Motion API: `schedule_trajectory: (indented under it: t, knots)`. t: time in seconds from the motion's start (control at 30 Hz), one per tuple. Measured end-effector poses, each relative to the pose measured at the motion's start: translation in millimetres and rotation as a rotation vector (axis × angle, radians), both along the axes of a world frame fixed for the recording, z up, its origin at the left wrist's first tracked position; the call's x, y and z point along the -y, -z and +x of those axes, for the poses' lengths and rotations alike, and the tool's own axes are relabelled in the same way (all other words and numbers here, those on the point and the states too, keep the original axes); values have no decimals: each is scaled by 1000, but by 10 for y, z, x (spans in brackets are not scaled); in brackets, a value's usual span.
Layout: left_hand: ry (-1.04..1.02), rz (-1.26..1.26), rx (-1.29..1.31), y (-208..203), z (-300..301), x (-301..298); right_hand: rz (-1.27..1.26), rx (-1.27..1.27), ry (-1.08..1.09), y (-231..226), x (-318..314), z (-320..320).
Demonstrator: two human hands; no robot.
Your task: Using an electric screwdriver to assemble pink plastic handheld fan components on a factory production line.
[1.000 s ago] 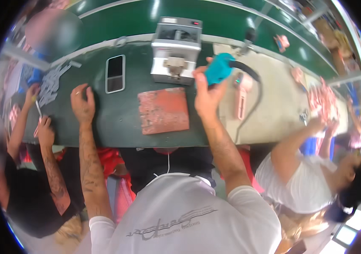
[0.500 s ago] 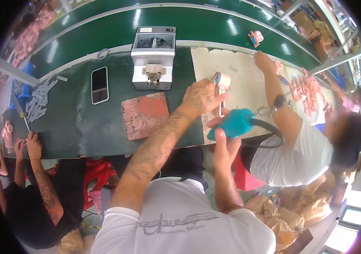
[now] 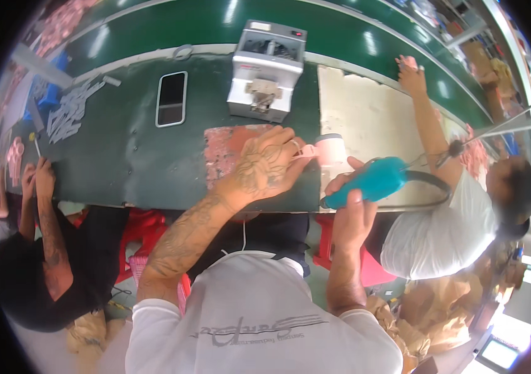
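My left hand [image 3: 264,163], over the red worn block, has its fingers closed on a pink plastic part [image 3: 331,150]. The part lies sideways, its drum-shaped, grey-rimmed end pointing right and its narrow stem between my fingers. To the right, my right hand [image 3: 354,217] is wrapped round a teal electric screwdriver [image 3: 374,181]. The tool tilts, its tip down to the left, below the pink part and apart from it. A dark cord curves from its back end.
A screw feeder [image 3: 264,75] stands behind the red block [image 3: 219,153]. A phone [image 3: 171,98] and grey strips [image 3: 75,111] lie to the left. Cardboard [image 3: 377,112] covers the right side. One co-worker's hand [image 3: 411,78] reaches to the green conveyor; another co-worker sits left.
My left hand has drawn back to the left over the red block and turned the pink part sideways. The right co-worker's hand has taken the pink piece on the conveyor. My view has shifted.
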State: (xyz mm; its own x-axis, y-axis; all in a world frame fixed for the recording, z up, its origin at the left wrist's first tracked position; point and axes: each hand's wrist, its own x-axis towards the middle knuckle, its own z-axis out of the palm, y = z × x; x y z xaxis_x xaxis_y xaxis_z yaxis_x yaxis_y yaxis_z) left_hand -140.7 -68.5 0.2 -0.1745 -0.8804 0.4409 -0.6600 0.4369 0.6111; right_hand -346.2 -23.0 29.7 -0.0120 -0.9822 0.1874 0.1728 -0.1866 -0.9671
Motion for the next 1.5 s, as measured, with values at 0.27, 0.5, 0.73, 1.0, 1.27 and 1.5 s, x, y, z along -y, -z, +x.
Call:
schedule_trajectory:
  t: [0.27, 0.5, 0.73, 1.0, 1.27, 1.5]
  knots:
    - [5, 49, 66, 74, 866, -182, -242, 170, -162, -226, 750, 961]
    - [-10, -49, 143, 194, 888, -209, -411, -145, -45, -65, 1526, 1611]
    - [-93, 56, 160, 261, 841, -193, -453, -193, -126, 8, 1538, 1718]
    - [-89, 23, 133, 274, 856, -181, -274, -144, -181, -62, 1336, 1565]
    - [-112, 6, 140, 302, 845, -156, -215, -167, -149, -87, 1117, 1354]
    - [-114, -24, 136, 321, 837, -150, -192, -136, -166, 69, 1125, 1338]
